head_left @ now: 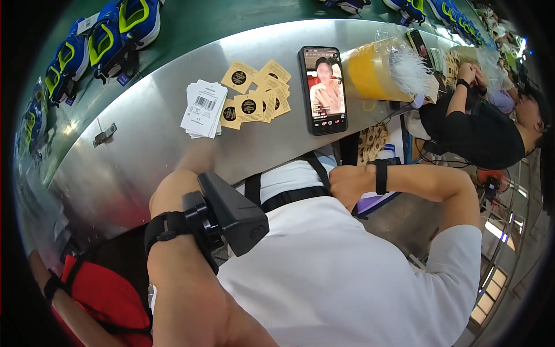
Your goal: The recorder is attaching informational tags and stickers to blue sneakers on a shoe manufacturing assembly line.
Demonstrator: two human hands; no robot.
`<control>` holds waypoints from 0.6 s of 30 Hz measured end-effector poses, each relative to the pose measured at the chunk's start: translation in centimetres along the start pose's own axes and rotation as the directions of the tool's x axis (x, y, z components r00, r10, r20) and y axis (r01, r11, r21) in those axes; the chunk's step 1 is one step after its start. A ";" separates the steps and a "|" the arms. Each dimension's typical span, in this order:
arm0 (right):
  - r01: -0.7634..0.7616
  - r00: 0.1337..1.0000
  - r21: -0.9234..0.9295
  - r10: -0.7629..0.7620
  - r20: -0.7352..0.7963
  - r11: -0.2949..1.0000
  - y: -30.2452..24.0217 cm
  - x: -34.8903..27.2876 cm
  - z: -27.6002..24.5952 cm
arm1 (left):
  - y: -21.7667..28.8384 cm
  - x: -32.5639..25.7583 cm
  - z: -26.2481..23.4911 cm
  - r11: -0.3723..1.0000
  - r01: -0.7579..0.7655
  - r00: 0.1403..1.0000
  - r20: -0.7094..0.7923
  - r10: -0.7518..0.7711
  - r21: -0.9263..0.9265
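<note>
My left hand [173, 188] is at the near edge of the metal table, its fingers hidden. On that wrist a black strap [165, 229] carries a black camera-like device [234, 217]. My right hand [347, 184] is closed at my waist, against the black strap [319, 172] over my white shirt; whatever its fingers hold is hidden. Beyond my left hand lie a stack of white barcode tags [203, 110] and several tan square cards [248, 108] with black round prints. A phone [324, 89] lies to their right, its screen showing a person.
A yellow tub [370, 72] holds white plastic strings [409, 69]. Blue shoes [107, 43] with lime linings line the green surface [231, 14] beyond the metal table [133, 168]. A co-worker in black [474, 130] sits at the right. Another person's arm [75, 312] shows at lower left.
</note>
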State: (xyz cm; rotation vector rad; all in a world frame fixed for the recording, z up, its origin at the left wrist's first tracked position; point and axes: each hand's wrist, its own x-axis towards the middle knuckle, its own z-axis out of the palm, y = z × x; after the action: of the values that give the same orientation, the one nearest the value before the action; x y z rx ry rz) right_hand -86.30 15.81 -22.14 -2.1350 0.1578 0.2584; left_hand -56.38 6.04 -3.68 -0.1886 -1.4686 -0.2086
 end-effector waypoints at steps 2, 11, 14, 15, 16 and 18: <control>0.016 1.000 -0.013 -0.016 0.002 1.000 0.2 0.1 -0.4 | 0.2 0.1 0.1 1.000 0.012 1.000 -0.002 -0.012 0.023; -0.008 0.999 -0.029 0.009 0.035 1.000 -0.1 0.2 -0.4 | 0.0 -0.1 -0.2 0.999 0.019 1.000 0.014 -0.018 -0.026; -0.015 0.997 -0.016 0.016 0.076 1.000 -0.1 0.4 -0.9 | 1.1 0.5 -0.7 0.996 0.089 0.995 0.041 -0.090 0.021; -0.018 0.994 -0.029 0.021 0.103 0.999 -0.1 0.4 -1.0 | 0.7 0.4 -0.6 0.996 0.091 0.995 0.040 -0.092 0.023; -0.020 0.991 -0.040 0.025 0.130 0.999 -0.1 0.5 -1.0 | 0.3 0.2 -0.5 0.998 0.053 0.998 0.017 -0.053 -0.022; -0.009 0.998 -0.013 0.010 0.070 1.000 0.1 0.5 -1.0 | -0.5 -0.2 0.1 0.998 0.023 1.000 -0.008 -0.024 -0.067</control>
State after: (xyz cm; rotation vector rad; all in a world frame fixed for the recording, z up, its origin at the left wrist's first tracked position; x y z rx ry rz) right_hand -85.76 14.94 -21.85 -2.1349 0.1257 0.3394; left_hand -56.61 5.59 -3.89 -0.2240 -1.4569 -0.2772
